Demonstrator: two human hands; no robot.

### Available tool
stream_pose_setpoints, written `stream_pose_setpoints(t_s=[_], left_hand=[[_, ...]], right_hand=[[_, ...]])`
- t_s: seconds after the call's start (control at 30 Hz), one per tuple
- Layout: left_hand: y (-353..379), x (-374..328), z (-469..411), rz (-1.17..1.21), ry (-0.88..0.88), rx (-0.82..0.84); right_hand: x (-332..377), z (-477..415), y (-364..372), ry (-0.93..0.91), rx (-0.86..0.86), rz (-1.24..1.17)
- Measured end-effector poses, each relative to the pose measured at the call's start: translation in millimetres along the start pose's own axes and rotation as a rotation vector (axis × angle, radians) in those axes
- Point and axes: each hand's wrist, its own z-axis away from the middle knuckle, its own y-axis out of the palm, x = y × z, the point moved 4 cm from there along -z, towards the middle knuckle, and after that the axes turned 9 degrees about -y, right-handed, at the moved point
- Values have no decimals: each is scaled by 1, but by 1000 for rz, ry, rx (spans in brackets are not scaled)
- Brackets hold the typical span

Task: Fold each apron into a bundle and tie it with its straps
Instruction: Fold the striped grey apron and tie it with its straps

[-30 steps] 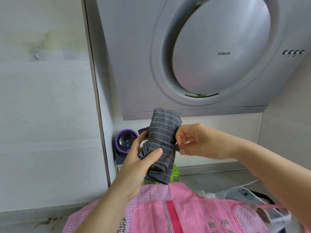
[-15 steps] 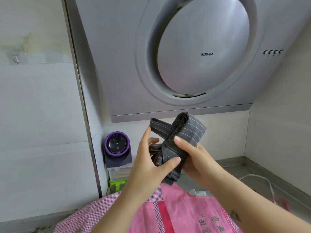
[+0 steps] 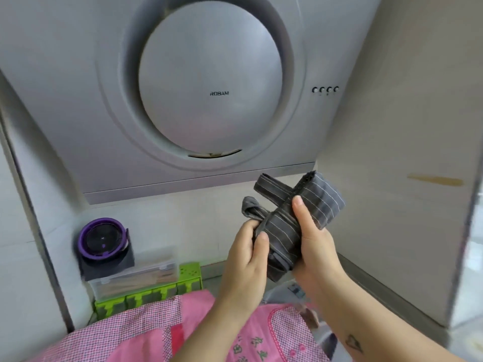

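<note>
A grey striped apron (image 3: 317, 202) is rolled into a tight bundle and held up in front of the range hood. Its strap (image 3: 269, 186) crosses the bundle and ends in a knot at the left. My left hand (image 3: 248, 259) pinches the bundle's left side just below the knot. My right hand (image 3: 315, 246) cups the bundle from underneath and the right, thumb pressed along its front. A pink apron (image 3: 146, 333) with checked trim lies below my arms, at the bottom of the view.
A silver range hood (image 3: 209, 82) fills the wall ahead. On the counter at left stand a purple-rimmed round device (image 3: 103, 240), a clear plastic box (image 3: 136, 275) and a green rack (image 3: 146, 296). A side wall (image 3: 405, 178) closes in on the right.
The bundle went from my left hand's grip into both hands and now tilts up to the right. My right hand moved from pulling the strap to cupping the bundle. The view shifted.
</note>
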Motion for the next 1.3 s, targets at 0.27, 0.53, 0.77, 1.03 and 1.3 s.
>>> stream_pose_setpoints(t_s=[0.27, 0.53, 0.77, 1.03, 1.3], left_hand=[[112, -21, -8, 70, -127, 199], [211, -24, -9, 171, -142, 236], [243, -40, -25, 181, 26, 383], [218, -43, -72, -10, -188, 652], [254, -81, -107, -186, 51, 480]], right_hand=[[60, -18, -100, -29, -194, -21], [111, -31, -171, -71, -360, -200], [152, -43, -204, -29, -83, -220], [162, -50, -235, 5, 123, -67], [166, -54, -235, -14, 194, -6]])
